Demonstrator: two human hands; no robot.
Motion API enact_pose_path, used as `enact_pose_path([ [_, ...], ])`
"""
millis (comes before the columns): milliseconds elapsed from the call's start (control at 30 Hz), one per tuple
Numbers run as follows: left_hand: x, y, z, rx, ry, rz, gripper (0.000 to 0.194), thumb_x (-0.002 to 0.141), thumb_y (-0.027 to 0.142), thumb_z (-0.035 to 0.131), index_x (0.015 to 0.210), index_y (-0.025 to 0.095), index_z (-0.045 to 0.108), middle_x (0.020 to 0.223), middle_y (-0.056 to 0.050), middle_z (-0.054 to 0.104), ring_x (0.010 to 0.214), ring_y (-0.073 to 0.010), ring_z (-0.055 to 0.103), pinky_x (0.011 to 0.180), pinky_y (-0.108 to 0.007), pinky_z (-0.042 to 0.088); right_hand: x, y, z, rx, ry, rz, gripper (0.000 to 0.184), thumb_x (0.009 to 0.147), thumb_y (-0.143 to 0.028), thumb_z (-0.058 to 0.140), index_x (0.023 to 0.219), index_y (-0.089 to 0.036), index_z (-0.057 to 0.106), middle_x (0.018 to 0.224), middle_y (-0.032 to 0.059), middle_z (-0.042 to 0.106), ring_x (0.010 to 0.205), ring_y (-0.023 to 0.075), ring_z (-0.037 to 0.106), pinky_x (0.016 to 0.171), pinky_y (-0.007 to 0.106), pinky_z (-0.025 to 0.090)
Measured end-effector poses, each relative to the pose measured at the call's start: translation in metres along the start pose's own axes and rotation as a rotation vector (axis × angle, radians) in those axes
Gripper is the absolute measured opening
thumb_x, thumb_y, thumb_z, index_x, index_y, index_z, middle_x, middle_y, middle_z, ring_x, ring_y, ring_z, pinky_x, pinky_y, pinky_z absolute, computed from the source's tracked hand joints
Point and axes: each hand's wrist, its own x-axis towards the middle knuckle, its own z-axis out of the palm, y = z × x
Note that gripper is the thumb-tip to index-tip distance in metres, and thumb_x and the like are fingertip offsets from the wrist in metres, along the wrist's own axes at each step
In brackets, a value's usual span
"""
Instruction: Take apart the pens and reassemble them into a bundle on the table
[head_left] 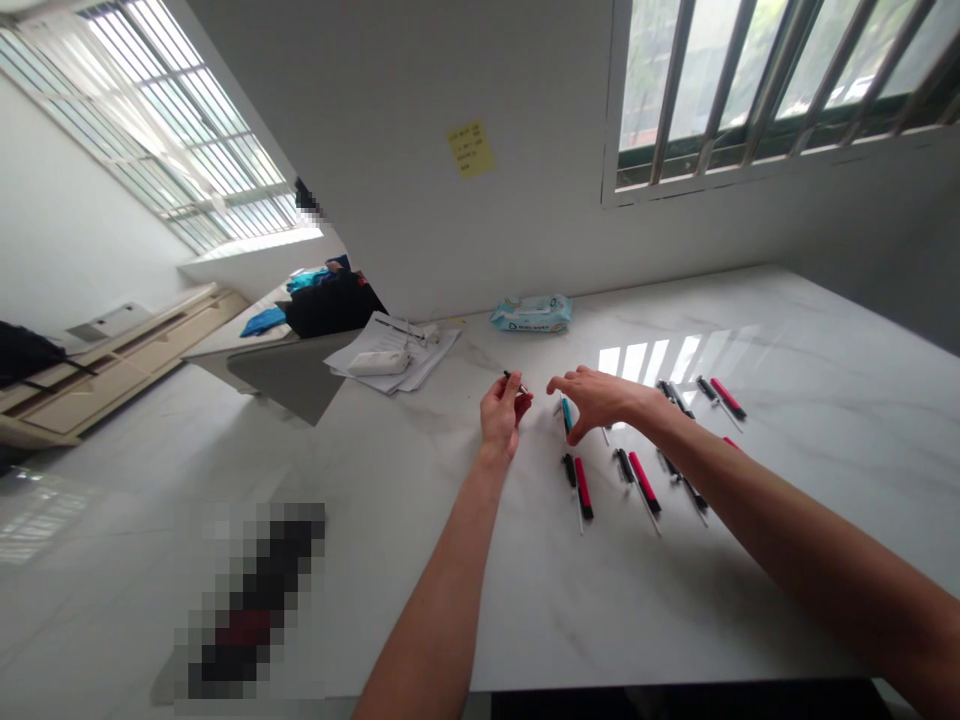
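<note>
My left hand [504, 415] pinches a small black pen part [514, 380] between thumb and fingers, above the white marble table [420, 560]. My right hand [600, 400] hovers with its fingers spread and holds nothing. Its fingertips are close to a teal pen piece [566, 413]. Several disassembled pens lie in loose rows to the right, including a red barrel [583, 488], a black section [569, 470] and another red barrel [643, 482]. Thin white rods, probably refills, lie alongside them. My right forearm hides part of the rows.
A pack of wet wipes [531, 314] lies near the wall. Papers [394, 350] with a white object on them are at the table's far left. Beyond them are a black bag [334, 305] and blue cloth [264, 321]. A yellow sticky note [471, 148] is on the wall.
</note>
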Motion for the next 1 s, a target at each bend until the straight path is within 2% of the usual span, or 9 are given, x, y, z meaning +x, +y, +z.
enact_pose_path([
  [200,-0.001,-0.001,-0.001,0.078,-0.041,0.028,0.050,0.062,0.050,0.093,0.091,0.016,0.070,0.072,0.003,0.062,0.061,-0.0076,0.059,0.064,-0.022,0.051,0.000,0.000,0.000,-0.060,0.030,0.004,0.077,0.066,-0.044,0.092,0.133,-0.020,0.065,0.111,0.0145,0.073,0.107,0.0365,0.065,0.080,0.039,0.050],
  [433,-0.002,-0.005,-0.002,0.260,-0.147,0.057,0.053,0.064,0.055,0.091,0.095,0.014,0.078,0.072,-0.001,0.066,0.061,-0.0105,0.057,0.064,-0.026,0.049,0.000,-0.018,-0.016,0.012,0.232,-0.137,0.059,0.074,-0.035,0.086,0.125,-0.021,0.062,0.112,0.0120,0.070,0.104,0.0321,0.064,0.085,0.038,0.049],
  [500,-0.001,-0.006,-0.003,0.250,-0.167,0.059,0.054,0.064,0.056,0.091,0.094,0.013,0.078,0.073,-0.001,0.066,0.060,-0.0098,0.055,0.063,-0.026,0.048,0.000,-0.021,-0.016,0.053,0.249,-0.184,0.059,0.073,-0.033,0.087,0.126,-0.021,0.061,0.113,0.0113,0.070,0.105,0.0313,0.064,0.089,0.039,0.050],
  [567,0.001,-0.006,-0.003,0.229,-0.171,0.059,0.053,0.064,0.057,0.091,0.091,0.013,0.078,0.074,-0.001,0.065,0.062,-0.0097,0.054,0.064,-0.026,0.047,0.000,-0.020,-0.015,0.106,0.265,-0.214,0.067,0.074,-0.034,0.088,0.133,-0.021,0.059,0.120,0.0120,0.069,0.111,0.0317,0.064,0.094,0.041,0.050],
  [667,0.003,-0.006,-0.004,0.222,-0.148,0.065,0.051,0.063,0.054,0.092,0.092,0.014,0.078,0.075,-0.001,0.066,0.064,-0.0104,0.055,0.067,-0.026,0.047,0.001,-0.011,-0.011,0.186,0.300,-0.180,0.082,0.075,-0.044,0.089,0.145,-0.022,0.053,0.132,0.0141,0.066,0.118,0.0310,0.064,0.095,0.040,0.052],
  [700,0.003,-0.005,-0.004,0.223,-0.134,0.074,0.051,0.063,0.053,0.092,0.092,0.015,0.078,0.077,-0.002,0.067,0.065,-0.0105,0.055,0.068,-0.026,0.047,0.002,-0.007,-0.010,0.191,0.307,-0.148,0.079,0.077,-0.046,0.088,0.144,-0.021,0.055,0.132,0.0144,0.066,0.116,0.0304,0.065,0.094,0.039,0.052],
  [767,0.004,-0.004,-0.004,0.214,-0.109,0.096,0.048,0.065,0.052,0.092,0.093,0.015,0.077,0.081,-0.002,0.069,0.068,-0.0106,0.057,0.071,-0.026,0.047,0.005,0.001,-0.007,0.150,0.282,-0.092,0.059,0.081,-0.043,0.086,0.131,-0.020,0.066,0.122,0.0131,0.071,0.107,0.0285,0.068,0.088,0.037,0.052],
  [867,0.003,-0.003,-0.004,0.176,-0.078,0.118,0.047,0.067,0.053,0.091,0.094,0.017,0.076,0.089,-0.003,0.072,0.075,-0.0116,0.061,0.076,-0.026,0.049,0.009,0.011,-0.002,0.063,0.152,-0.067,0.027,0.083,-0.034,0.085,0.106,-0.021,0.077,0.101,0.0077,0.077,0.092,0.0243,0.070,0.079,0.032,0.050],
  [1000,0.001,0.000,-0.003,0.063,-0.064,0.101,0.054,0.069,0.058,0.088,0.102,0.020,0.071,0.098,-0.005,0.074,0.081,-0.0159,0.069,0.078,-0.030,0.053,0.012,0.012,0.005,0.059,0.066,-0.044,0.018,0.083,-0.029,0.084,0.099,-0.021,0.079,0.091,0.0048,0.078,0.080,0.0202,0.069,0.068,0.028,0.045],
])
